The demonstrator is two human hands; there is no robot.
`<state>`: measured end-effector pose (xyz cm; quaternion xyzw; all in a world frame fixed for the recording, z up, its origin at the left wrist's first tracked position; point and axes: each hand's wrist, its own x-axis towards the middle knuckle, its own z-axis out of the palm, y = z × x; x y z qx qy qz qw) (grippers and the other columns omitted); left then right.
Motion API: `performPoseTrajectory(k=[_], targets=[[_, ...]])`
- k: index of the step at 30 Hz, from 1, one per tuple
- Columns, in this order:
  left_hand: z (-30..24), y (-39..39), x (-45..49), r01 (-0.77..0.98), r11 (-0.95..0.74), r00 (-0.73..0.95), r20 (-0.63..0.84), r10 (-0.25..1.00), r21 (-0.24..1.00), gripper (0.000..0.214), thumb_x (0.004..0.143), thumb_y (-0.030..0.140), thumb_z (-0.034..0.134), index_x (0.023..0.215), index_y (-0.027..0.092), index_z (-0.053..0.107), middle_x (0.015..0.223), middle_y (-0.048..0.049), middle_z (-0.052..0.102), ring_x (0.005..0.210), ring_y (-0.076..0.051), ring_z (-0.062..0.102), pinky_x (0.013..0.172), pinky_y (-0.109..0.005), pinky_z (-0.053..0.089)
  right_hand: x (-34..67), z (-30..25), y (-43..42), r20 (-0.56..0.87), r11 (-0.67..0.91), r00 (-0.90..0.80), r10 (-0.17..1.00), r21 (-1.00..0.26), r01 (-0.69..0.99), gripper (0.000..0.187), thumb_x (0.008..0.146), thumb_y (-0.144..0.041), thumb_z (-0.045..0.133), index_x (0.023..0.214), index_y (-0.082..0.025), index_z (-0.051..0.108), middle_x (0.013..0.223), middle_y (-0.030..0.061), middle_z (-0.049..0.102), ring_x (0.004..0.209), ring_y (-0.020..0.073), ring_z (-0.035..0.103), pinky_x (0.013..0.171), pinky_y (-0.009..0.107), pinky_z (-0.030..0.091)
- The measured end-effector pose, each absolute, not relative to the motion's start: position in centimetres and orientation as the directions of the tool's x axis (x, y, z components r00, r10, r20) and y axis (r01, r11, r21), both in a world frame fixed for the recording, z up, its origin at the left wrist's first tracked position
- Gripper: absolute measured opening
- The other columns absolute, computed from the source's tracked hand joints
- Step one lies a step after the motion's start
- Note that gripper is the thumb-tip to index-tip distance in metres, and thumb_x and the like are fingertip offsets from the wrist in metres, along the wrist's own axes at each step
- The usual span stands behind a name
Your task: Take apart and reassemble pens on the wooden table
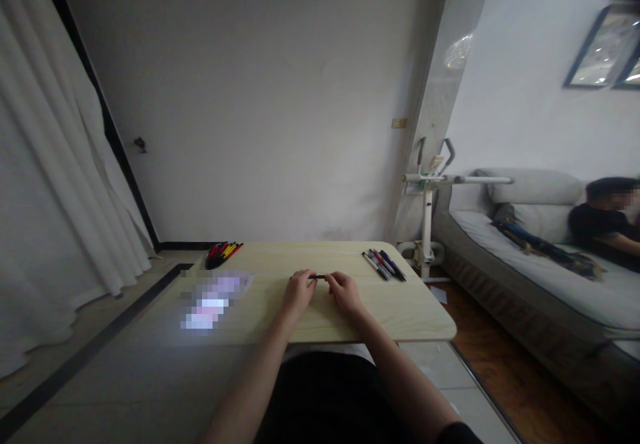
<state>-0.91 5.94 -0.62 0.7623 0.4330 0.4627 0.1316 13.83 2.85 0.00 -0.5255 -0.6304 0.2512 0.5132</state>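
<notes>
Over the middle of the light wooden table, both hands hold one thin dark pen lying sideways between them. My left hand is closed around its left part, and a dark tip shows beyond the fingers. At the other end, my right hand pinches the pen between thumb and fingers. Several loose pens lie side by side to the right of my hands. Toward the far left corner sits a bunch of red, yellow and black pens, possibly in a dark holder.
A blurred-out bright screen or sheet lies on the table's left side. Beyond the right end stand a white exercise machine and a grey sofa with a person on it. A white curtain hangs at left.
</notes>
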Motion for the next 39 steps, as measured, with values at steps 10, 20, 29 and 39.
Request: performPoseTrajectory(k=[10, 20, 29, 39], targets=[[-1.4, 7.0, -1.1, 0.419, -0.507, 0.109, 0.512, 0.852, 0.753, 0.016, 0.070, 0.011, 0.053, 0.083, 0.016, 0.061, 0.084, -0.0039, 0.063, 0.079, -0.014, 0.057, 0.068, -0.025, 0.047, 13.8, -0.4, 3.1, 0.339, 0.289, 0.064, 0.938, -0.874, 0.391, 0.033, 0.076, -0.037, 0.046, 0.084, -0.012, 0.064, 0.058, 0.0032, 0.059, 0.053, 0.0128, 0.052, 0.049, 0.021, 0.037], [-1.3, 6.6, -1.1, 0.506, -0.578, 0.206, 0.561, 0.802, 0.640, 0.017, 0.072, 0.018, 0.056, 0.088, 0.017, 0.063, 0.088, -0.0053, 0.063, 0.087, -0.016, 0.056, 0.077, -0.028, 0.045, 13.8, -0.7, 3.2, 0.347, 0.297, 0.081, 0.934, -0.885, 0.358, 0.032, 0.075, -0.033, 0.047, 0.093, -0.012, 0.063, 0.056, 0.0017, 0.057, 0.049, 0.0115, 0.050, 0.047, 0.020, 0.036], [-0.8, 5.9, -1.1, 0.554, -0.667, 0.310, 0.620, 0.721, 0.499, 0.019, 0.078, 0.020, 0.051, 0.093, 0.018, 0.063, 0.092, -0.0062, 0.062, 0.089, -0.017, 0.054, 0.082, -0.030, 0.041, 13.9, -0.9, 3.7, 0.363, 0.319, 0.080, 0.928, -0.889, 0.329, 0.034, 0.075, -0.041, 0.048, 0.084, -0.012, 0.063, 0.055, 0.0021, 0.057, 0.049, 0.0117, 0.051, 0.047, 0.021, 0.037], [-0.8, 5.9, -1.0, 0.603, -0.638, 0.298, 0.606, 0.737, 0.479, 0.016, 0.077, 0.019, 0.053, 0.089, 0.019, 0.063, 0.088, -0.0047, 0.062, 0.087, -0.017, 0.053, 0.080, -0.030, 0.042, 14.0, -0.6, 3.4, 0.398, 0.346, 0.097, 0.912, -0.875, 0.337, 0.030, 0.074, -0.038, 0.049, 0.081, -0.012, 0.064, 0.054, 0.0016, 0.056, 0.050, 0.0124, 0.051, 0.048, 0.021, 0.038]])
